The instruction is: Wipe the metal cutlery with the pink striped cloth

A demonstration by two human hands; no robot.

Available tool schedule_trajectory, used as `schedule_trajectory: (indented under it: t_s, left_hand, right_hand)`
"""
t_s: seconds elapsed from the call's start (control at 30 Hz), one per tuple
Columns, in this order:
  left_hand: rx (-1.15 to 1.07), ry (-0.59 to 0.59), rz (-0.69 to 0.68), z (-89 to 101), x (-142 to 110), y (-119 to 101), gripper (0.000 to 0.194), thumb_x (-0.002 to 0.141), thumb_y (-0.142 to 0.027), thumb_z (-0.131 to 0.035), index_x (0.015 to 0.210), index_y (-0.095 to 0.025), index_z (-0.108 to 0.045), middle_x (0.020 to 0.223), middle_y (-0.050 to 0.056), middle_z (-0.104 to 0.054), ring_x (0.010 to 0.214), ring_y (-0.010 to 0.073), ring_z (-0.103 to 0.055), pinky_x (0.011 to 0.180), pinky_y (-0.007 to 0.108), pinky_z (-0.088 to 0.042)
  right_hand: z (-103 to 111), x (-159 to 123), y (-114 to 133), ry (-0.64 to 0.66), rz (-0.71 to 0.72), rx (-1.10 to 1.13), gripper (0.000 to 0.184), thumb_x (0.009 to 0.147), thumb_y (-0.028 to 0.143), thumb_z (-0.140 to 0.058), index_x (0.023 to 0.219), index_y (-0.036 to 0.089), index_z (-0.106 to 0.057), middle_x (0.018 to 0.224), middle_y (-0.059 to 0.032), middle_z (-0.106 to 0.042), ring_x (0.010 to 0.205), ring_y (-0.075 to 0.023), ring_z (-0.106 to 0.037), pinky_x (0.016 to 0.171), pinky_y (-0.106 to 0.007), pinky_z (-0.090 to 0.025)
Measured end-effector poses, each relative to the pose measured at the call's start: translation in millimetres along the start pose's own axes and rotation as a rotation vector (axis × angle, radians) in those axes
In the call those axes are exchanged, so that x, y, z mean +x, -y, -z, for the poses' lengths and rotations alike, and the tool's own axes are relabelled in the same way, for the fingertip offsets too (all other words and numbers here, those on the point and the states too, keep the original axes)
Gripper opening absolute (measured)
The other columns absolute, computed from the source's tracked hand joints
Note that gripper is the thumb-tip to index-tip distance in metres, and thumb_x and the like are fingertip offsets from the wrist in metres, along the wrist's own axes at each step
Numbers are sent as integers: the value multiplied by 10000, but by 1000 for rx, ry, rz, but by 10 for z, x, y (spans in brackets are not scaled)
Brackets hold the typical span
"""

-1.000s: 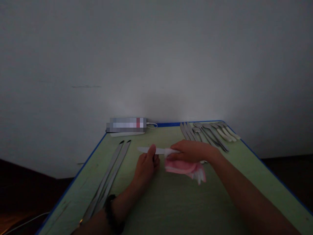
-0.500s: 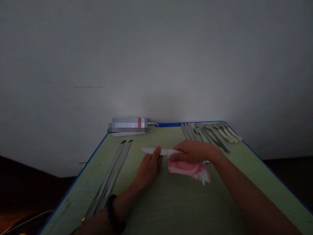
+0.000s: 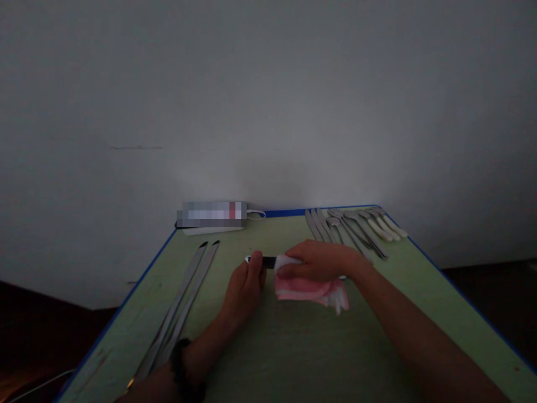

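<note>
Between the hands, the knife (image 3: 269, 262) lies crosswise, left hand (image 3: 244, 284) pinching its blade, right hand (image 3: 323, 260) gripping pink cloth (image 3: 304, 287) around its other end, both equally near.

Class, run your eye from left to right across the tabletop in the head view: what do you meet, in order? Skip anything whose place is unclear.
Pair of long metal utensils → left hand → pink-and-white cloth → white-handled cutlery.
</note>
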State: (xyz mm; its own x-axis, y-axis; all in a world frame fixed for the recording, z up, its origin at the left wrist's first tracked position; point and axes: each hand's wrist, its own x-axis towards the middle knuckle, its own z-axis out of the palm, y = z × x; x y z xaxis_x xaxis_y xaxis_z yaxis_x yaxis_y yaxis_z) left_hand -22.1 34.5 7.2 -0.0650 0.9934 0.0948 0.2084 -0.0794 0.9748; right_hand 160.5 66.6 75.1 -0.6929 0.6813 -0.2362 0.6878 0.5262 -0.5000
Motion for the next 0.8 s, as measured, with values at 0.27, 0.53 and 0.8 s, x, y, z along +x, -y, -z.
schedule_trajectory:
  t_s: [0.27,0.53,0.8]
  left_hand:
    - [-504,62,173,5,81,55,406,849,-488,-410,555,-216,-341,472,-87,-244,392,84,-218,377,182,-209]
    - [108,464,-207,11,-65,-6,170,824,-306,-527,728,-190,-608,691,16,-597,659,172,-533,608,231,-405]
    - [218,614,-250,11,-131,3,184,889,-266,-447,898,-213,-622,655,19,-624,593,176,-573,658,252,-430]
  right_hand:
    - [-31,75,34,-351,61,241,404,879,511,-411,746,163,-565,704,-16,-585,628,-117,-477,571,-236,-320]
    - [-197,306,19,-876,-42,966,519,827,654,-369,905,190,-589,850,-31,-621,758,-139,-541,672,-240,-418]
    - [-262,420,164,-811,-52,1292,395,804,568,-379,849,198,-509,792,-44,-622,680,-140,-559,584,-230,-441]
